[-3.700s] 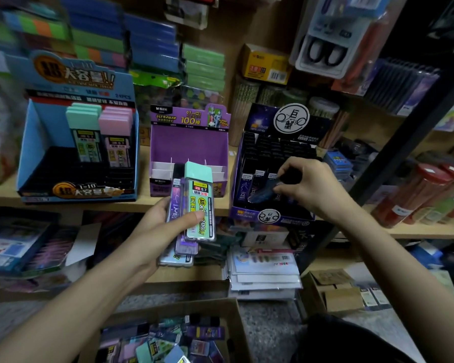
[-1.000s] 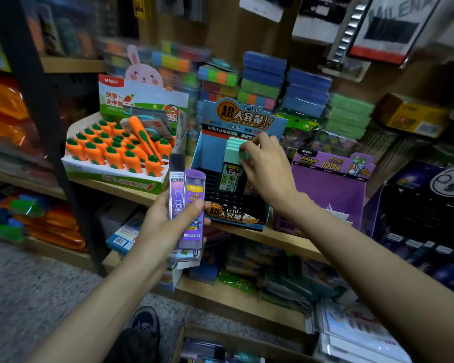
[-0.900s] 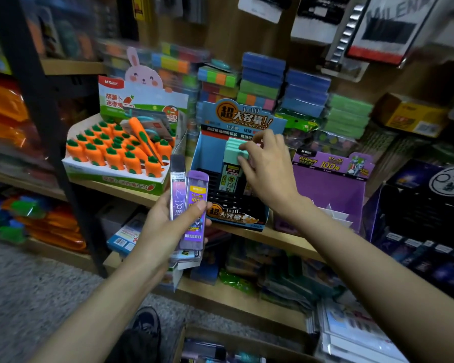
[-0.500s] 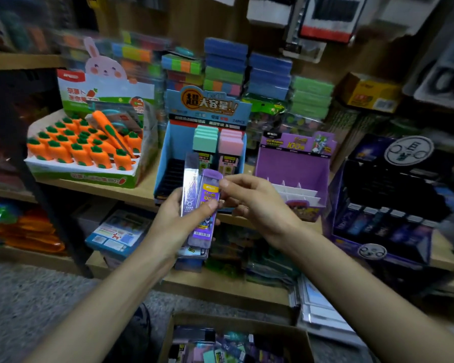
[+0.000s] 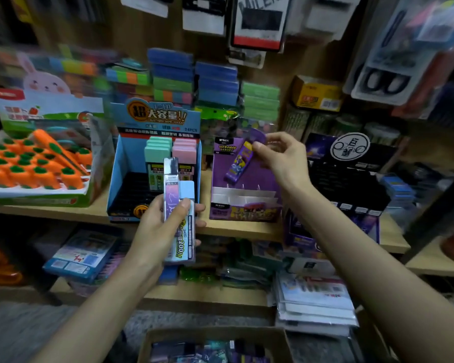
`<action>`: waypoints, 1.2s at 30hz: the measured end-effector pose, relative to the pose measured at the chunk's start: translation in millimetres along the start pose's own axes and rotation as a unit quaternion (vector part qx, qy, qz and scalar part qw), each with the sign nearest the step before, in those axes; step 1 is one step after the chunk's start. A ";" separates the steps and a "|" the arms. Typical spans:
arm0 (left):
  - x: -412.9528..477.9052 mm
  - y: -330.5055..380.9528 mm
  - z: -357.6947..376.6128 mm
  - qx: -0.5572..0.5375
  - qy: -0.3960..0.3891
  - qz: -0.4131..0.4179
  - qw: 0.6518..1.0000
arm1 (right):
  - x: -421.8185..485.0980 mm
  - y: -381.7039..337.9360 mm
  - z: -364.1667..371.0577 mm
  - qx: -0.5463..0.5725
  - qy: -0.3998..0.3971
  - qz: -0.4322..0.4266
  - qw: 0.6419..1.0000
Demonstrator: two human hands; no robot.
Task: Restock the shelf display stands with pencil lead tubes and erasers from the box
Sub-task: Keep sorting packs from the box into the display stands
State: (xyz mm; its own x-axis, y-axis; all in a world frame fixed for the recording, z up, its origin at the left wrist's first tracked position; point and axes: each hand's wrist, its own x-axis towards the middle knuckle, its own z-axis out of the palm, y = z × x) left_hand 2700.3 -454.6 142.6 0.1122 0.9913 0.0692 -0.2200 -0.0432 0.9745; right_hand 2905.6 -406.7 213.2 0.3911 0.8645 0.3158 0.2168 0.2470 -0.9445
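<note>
The right grip [image 5: 283, 161] pinched a tilted tube [image 5: 240, 159] over the stand [image 5: 244, 213]; it could miss a slot. The left grip [image 5: 155, 231] clasped spare tubes [image 5: 188, 191], which might slip.

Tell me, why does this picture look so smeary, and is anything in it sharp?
Head view: dim, flat light; motion blur smears the carrot box on the left and the scissors pack top right; the blue stand and the tubes in the left hand are sharpest; the wide lens seems to bow the shelf.
</note>
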 end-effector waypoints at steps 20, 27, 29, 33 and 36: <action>1.3 -2.9 -12.1 0.016 -0.018 -0.022 0.999 | 9.5 40.0 26.0 -0.426 -0.107 -0.078 0.895; -4.0 -4.4 -8.1 0.036 -0.073 -0.036 0.996 | -45.5 0.5 38.9 -0.057 -0.235 0.045 0.969; -6.5 -4.7 -3.1 0.037 -0.095 -0.040 0.994 | -56.8 1.4 39.4 -0.008 -0.242 0.075 0.967; -14.7 -6.9 11.9 0.028 -0.143 -0.050 0.988 | -68.6 6.3 20.9 0.000 -0.217 0.085 0.973; -23.8 -13.5 31.2 0.029 -0.197 -0.070 0.978 | -74.1 10.6 -4.9 0.030 -0.199 0.113 0.973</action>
State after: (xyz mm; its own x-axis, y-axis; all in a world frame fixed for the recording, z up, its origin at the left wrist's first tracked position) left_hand 2730.9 -481.5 134.5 0.5034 0.8641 0.0005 -0.1227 0.0709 0.9899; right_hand 2883.2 -470.2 180.2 0.0430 0.9978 0.0501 0.1080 0.0453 -0.9931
